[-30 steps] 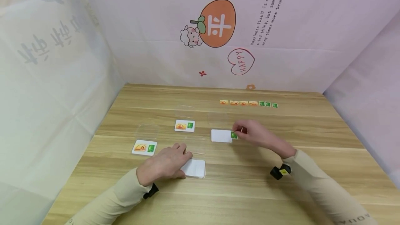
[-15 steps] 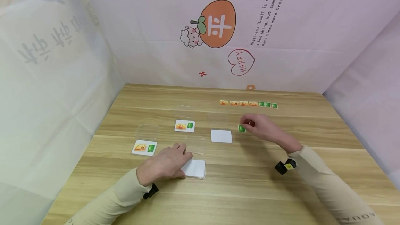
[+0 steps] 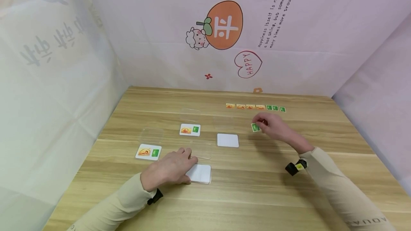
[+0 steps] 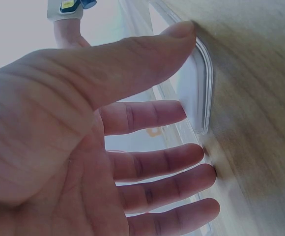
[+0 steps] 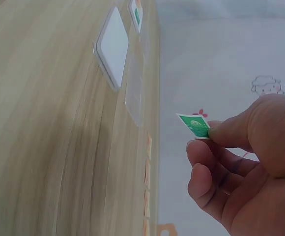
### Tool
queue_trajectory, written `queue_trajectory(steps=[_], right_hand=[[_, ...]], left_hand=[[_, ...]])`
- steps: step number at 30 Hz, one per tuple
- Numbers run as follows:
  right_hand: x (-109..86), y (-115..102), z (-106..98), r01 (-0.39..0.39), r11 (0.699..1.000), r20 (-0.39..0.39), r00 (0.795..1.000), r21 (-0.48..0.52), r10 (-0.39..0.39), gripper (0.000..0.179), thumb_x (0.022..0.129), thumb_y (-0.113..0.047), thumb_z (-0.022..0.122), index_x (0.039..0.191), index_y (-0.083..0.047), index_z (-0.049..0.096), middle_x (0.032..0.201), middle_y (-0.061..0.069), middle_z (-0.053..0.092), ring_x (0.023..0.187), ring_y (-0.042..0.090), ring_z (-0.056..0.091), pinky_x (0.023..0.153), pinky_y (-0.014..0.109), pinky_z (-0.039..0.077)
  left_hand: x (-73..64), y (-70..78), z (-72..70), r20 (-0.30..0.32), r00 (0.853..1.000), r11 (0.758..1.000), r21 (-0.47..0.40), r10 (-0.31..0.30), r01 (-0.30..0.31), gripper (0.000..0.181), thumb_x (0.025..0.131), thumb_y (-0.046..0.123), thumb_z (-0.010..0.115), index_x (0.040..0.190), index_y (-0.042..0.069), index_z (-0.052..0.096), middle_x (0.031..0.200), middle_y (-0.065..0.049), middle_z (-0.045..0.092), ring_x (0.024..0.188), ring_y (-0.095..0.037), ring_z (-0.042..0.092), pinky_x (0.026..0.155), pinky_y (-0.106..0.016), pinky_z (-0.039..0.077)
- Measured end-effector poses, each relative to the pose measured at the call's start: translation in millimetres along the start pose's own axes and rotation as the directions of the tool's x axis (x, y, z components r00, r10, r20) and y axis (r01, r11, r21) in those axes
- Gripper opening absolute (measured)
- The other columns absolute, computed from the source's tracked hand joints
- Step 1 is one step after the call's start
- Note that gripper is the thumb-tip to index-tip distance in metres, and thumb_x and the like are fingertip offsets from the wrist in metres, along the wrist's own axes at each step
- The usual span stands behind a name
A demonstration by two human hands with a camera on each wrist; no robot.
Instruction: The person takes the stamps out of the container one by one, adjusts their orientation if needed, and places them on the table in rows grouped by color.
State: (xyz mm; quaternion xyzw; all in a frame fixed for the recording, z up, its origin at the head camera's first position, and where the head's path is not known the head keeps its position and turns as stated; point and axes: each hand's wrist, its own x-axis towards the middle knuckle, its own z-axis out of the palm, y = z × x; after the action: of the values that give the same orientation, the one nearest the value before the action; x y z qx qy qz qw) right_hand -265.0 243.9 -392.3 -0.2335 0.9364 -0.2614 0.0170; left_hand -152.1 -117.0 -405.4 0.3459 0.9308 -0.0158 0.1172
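Observation:
My right hand (image 3: 273,126) pinches a small green stamp (image 5: 195,126) between thumb and forefinger, above the table right of a blank white card (image 3: 227,140). In the right wrist view the stamp's printed face and white border show. My left hand (image 3: 171,167) rests at the front and grips the left end of a white card in a clear case (image 3: 201,173). Its thumb (image 4: 179,39) lies at the case's near edge and the forefinger at the far side, the other fingers extended. Part of that card is hidden under the hand.
Two white cards, the left one (image 3: 148,152) and the middle one (image 3: 189,129), each bear an orange and a green stamp. Clear flaps (image 3: 151,135) lie behind the cards. A row of orange stamps (image 3: 250,107) and green stamps (image 3: 275,108) lies near the back wall.
My right hand has lifted the green stamp from the blank card's right edge, moving right and away from me. The left hand has stayed still on its card.

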Motion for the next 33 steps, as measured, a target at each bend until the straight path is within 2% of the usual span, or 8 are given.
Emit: queue_trajectory(steps=[8, 13, 26, 33], right_hand=[[5.1, 15.3, -5.1, -0.087, 0.995, 0.007, 0.996, 0.058, 0.087, 0.016, 0.1, -0.004, 0.05, 0.105, -0.002, 0.065, 0.083, 0.016, 0.062, 0.067, 0.022, 0.058, 0.054, 0.026, 0.045], [6.6, 24.0, -8.4, -0.144, 0.985, 0.031, 0.989, 0.099, 0.142, 0.018, 0.102, -0.008, 0.047, 0.108, -0.003, 0.064, 0.08, 0.019, 0.059, 0.065, 0.019, 0.054, 0.052, 0.027, 0.044], [9.6, 46.1, -13.8, -0.196, 0.971, 0.034, 0.981, 0.137, 0.193, 0.022, 0.104, -0.013, 0.044, 0.113, -0.003, 0.062, 0.085, 0.022, 0.06, 0.066, 0.021, 0.054, 0.053, 0.028, 0.046], [10.5, 60.7, -17.0, -0.24, 0.956, 0.032, 0.971, 0.169, 0.238, 0.024, 0.104, -0.014, 0.043, 0.116, -0.001, 0.059, 0.089, 0.025, 0.06, 0.067, 0.029, 0.055, 0.052, 0.029, 0.045]], left_hand=[[0.4, -1.1, 0.3, -0.001, 1.0, 1.0, 0.005, 0.002, -0.002, 0.049, 0.081, 0.044, 0.078, 0.116, 0.015, 0.061, 0.103, -0.002, 0.055, 0.086, -0.014, 0.046, 0.068, -0.026, 0.045], [0.9, -1.6, 0.9, 0.001, 1.0, 1.0, 0.004, 0.002, -0.002, 0.05, 0.08, 0.044, 0.079, 0.117, 0.015, 0.061, 0.103, -0.003, 0.055, 0.086, -0.014, 0.046, 0.068, -0.026, 0.045], [0.1, -0.5, 0.2, 0.006, 1.0, 1.0, -0.006, -0.002, 0.002, 0.049, 0.081, 0.044, 0.078, 0.117, 0.015, 0.061, 0.103, -0.002, 0.054, 0.086, -0.014, 0.046, 0.067, -0.026, 0.045], [0.4, -0.5, 0.7, 0.009, 1.0, 1.0, -0.005, -0.002, 0.002, 0.049, 0.081, 0.044, 0.078, 0.117, 0.015, 0.061, 0.103, -0.002, 0.054, 0.086, -0.014, 0.046, 0.067, -0.026, 0.045]])
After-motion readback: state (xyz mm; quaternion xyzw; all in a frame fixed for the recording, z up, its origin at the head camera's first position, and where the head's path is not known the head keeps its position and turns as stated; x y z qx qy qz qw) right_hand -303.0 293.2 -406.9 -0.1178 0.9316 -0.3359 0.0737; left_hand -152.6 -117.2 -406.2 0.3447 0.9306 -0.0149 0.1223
